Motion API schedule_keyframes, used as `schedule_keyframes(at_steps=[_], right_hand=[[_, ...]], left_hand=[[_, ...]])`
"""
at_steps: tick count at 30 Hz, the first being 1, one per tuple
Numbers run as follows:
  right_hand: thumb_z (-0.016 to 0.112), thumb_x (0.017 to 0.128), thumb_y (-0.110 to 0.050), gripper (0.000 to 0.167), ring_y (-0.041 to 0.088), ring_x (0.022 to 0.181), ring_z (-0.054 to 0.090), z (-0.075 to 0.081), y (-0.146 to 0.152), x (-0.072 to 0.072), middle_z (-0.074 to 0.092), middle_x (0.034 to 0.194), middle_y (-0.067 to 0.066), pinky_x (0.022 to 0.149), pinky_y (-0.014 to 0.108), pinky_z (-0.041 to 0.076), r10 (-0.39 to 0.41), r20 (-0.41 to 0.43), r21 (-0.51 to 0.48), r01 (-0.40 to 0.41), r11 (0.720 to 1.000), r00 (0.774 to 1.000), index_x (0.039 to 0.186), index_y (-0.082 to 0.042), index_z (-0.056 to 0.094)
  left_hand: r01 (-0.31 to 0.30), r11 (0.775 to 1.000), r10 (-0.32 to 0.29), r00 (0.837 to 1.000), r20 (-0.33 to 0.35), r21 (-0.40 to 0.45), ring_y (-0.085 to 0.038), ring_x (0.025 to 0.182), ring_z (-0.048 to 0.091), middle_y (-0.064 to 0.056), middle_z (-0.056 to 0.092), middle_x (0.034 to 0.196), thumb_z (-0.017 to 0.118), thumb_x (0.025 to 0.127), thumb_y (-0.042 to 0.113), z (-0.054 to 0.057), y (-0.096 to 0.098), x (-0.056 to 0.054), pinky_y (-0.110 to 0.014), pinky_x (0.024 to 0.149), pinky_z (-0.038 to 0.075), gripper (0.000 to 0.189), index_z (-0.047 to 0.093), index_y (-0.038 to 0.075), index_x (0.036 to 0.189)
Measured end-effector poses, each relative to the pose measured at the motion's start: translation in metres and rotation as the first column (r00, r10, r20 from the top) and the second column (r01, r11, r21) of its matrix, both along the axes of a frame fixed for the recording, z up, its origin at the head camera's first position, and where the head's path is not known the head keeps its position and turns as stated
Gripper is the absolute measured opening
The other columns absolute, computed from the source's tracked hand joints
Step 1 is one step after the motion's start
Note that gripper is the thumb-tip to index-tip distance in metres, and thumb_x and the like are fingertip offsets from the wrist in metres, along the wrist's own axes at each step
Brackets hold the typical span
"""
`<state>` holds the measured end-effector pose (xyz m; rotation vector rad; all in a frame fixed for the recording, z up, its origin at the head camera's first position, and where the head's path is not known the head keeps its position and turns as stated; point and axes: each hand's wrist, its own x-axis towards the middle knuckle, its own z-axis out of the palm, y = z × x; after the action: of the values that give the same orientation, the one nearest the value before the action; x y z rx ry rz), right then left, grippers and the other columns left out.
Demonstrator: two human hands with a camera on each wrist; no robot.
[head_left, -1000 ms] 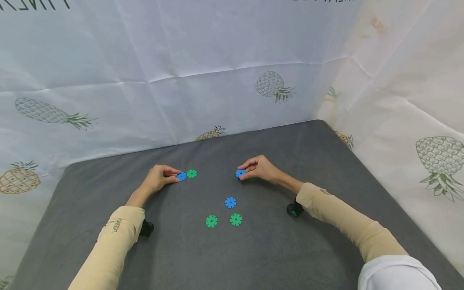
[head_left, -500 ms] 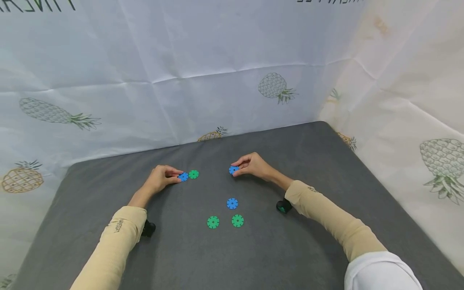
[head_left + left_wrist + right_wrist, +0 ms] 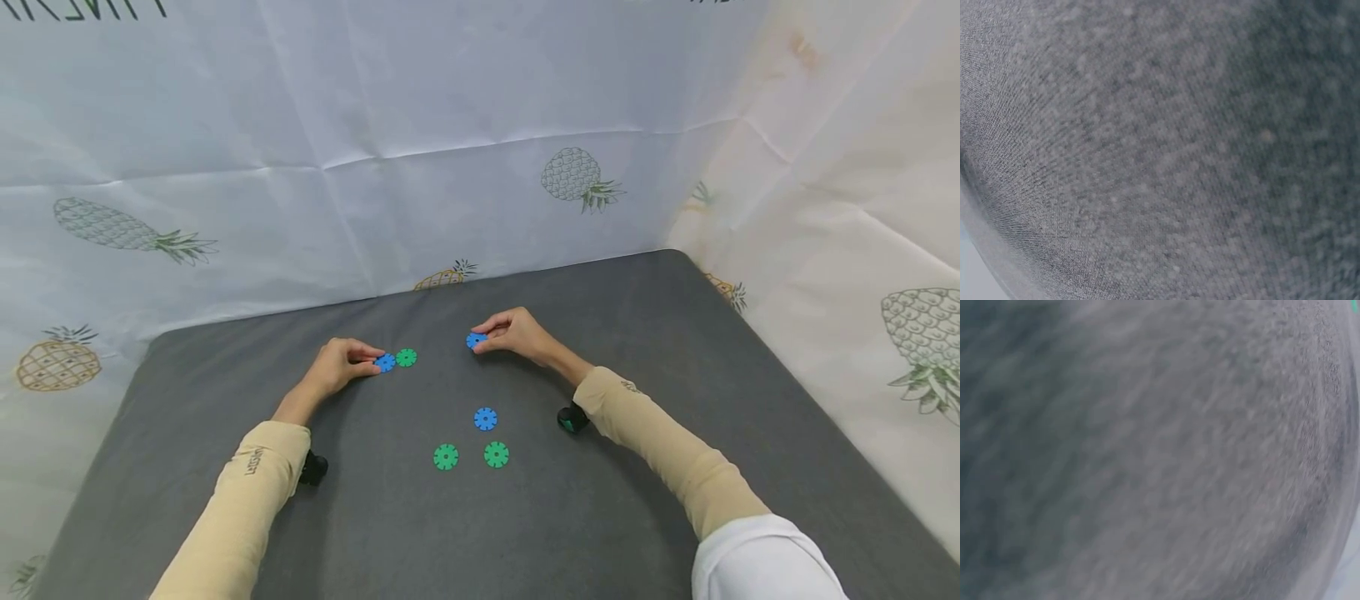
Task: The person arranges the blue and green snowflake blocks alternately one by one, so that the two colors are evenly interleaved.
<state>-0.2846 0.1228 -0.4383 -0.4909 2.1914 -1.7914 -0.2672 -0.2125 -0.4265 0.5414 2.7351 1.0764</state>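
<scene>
While the left hand [image 3: 339, 364] holds its place, the blue disc [image 3: 473, 341] in the right hand [image 3: 517, 333] has travelled inward and slightly away from the person over the last second. It sits pinched between thumb and fingers; gap to the left hand's pieces reduced, no contact. Left hand: thumb and fingers pinch a second blue disc [image 3: 386, 362], with a green disc [image 3: 406, 357] at its edge on the side facing the right hand. Whether those two are slotted together or merely touching: cannot tell. Judged meaning: the right-hand piece is being brought toward the pair; handling in progress, nothing joined to it.

Nearer the person than both hands, between the forearms, three loose pieces lie flat on the grey worktop [image 3: 585, 517]: a blue one [image 3: 485, 418], with two green ones [image 3: 446, 457] closer in. No shift noted there beyond slight camera drift. Behind the hands, a pineapple-print cloth [image 3: 450, 75]. Wrist views: blurred grey fabric, neither hand visible.
</scene>
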Motion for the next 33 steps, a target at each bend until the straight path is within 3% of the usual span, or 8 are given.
schedule_keyframes(at_steps=[12, 23, 33], right_hand=[[0.078, 0.078, 0.0, 0.032, 0.013, 0.081, 0.069, 0.001, -0.021, -0.006, 0.071, 0.104, 0.016, 0.079, 0.035, 0.055, -0.016, 0.02, -0.035, 0.016, 0.999, 1.0, 0.108, 0.005, 0.07], [0.074, 0.079, 0.006, 0.033, 0.013, 0.083, 0.069, 0.0, -0.041, -0.008, 0.07, 0.104, 0.019, 0.081, 0.035, 0.055, -0.008, 0.047, -0.118, 0.013, 0.993, 0.999, 0.112, 0.009, 0.067], [0.073, 0.082, 0.003, 0.034, 0.011, 0.078, 0.066, -0.002, -0.058, -0.009, 0.07, 0.101, 0.016, 0.083, 0.035, 0.054, 0.003, 0.075, -0.123, 0.006, 0.992, 0.997, 0.115, 0.007, 0.066]], left_hand=[[-0.001, 1.0, 0.001, 1.0, 0.01, 0.003, -0.032, 0.093, 0.066, -0.021, 0.07, 0.1, 0.072, 0.085, 0.005, 0.002, 0.004, 0.0, -0.045, 0.081, 0.052, 0.027, 0.07, -0.006, 0.109], [-0.007, 1.0, 0.007, 1.0, 0.023, 0.0, -0.029, 0.091, 0.067, -0.019, 0.071, 0.099, 0.073, 0.085, 0.005, -0.003, 0.001, -0.002, -0.044, 0.081, 0.052, 0.027, 0.071, -0.004, 0.11], [-0.021, 1.0, 0.021, 0.999, 0.024, -0.002, -0.027, 0.09, 0.067, -0.017, 0.072, 0.097, 0.074, 0.084, 0.005, -0.003, 0.0, -0.003, -0.043, 0.08, 0.052, 0.026, 0.071, -0.003, 0.109]])
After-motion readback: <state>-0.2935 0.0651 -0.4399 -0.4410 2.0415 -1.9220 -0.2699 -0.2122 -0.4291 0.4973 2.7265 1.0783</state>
